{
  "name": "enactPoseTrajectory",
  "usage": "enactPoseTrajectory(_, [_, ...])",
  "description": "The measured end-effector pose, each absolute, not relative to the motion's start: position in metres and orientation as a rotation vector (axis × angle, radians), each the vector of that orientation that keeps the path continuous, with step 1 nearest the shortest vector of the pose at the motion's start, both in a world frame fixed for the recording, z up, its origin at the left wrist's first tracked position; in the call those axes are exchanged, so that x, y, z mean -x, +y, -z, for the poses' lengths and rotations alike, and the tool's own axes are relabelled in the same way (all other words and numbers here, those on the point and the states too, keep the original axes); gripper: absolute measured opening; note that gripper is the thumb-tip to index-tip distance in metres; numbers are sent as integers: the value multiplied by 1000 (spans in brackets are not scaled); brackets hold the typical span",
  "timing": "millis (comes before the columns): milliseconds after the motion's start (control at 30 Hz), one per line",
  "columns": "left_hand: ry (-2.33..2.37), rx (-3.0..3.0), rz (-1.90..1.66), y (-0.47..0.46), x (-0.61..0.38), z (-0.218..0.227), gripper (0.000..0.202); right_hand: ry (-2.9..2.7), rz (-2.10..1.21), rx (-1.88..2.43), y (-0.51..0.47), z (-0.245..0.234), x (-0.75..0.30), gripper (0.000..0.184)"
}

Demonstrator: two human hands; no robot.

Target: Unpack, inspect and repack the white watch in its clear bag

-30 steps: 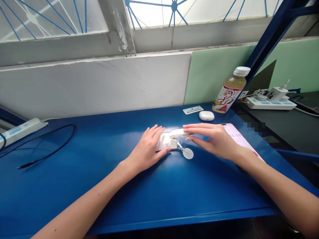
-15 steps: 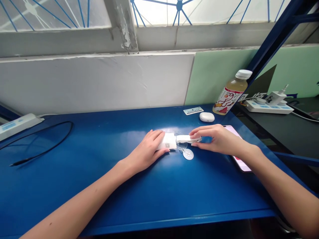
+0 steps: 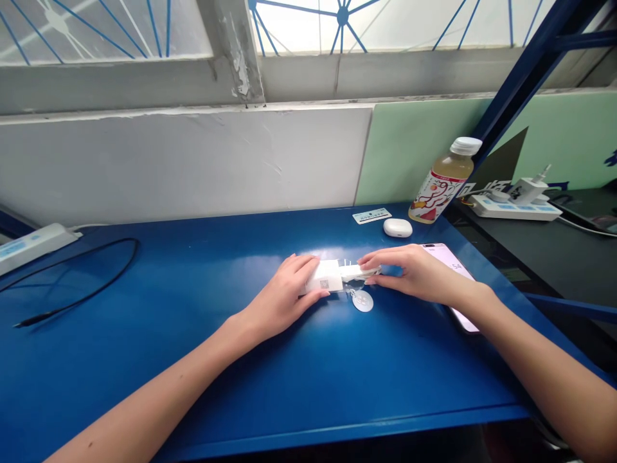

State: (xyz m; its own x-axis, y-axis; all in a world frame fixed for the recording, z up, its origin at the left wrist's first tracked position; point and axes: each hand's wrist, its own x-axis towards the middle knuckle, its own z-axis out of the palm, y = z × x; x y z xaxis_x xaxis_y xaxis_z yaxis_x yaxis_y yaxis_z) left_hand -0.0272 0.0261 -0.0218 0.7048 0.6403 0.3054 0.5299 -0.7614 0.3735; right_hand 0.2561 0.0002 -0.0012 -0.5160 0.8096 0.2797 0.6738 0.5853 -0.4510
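- Curling over the left part of a white box [image 3: 330, 276], the left hand [image 3: 289, 289] is half closed, and from my end I see its thumb along the near edge and its fingers across the top.
- The box lies flat near the middle of the blue desk [image 3: 308, 379], a square printed code showing near its right end.
- I have the right hand [image 3: 409, 273] partly closed, thumb and fingertips pinching the right end of a slim white piece [image 3: 351, 272]; its left end meets the box, though I cannot tell whether the two are joined.
- Clear plastic shows around that piece, and a pale round disc [image 3: 362, 301] lies just on its near side.
- A lit phone [image 3: 446, 257] lies partly hidden by the right hand and forearm.
- Farther back I make out a white rounded case [image 3: 398, 227], a card [image 3: 372, 216] and a white-capped bottle [image 3: 441, 186].
- Well to the left, I see a black cable [image 3: 33, 318] and a power strip [image 3: 38, 247].
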Motion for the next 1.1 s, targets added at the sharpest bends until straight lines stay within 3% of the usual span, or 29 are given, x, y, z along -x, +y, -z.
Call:
enactPoseTrajectory(533, [930, -2697, -591, 27, 26, 23, 41, -2432, -140, 1238, 0, 6, -252, 20])
enactPoseTrajectory(1100, [942, -2651, -631, 25, 22, 21, 37, -2432, -99, 1221, -1, 12, -242, 22])
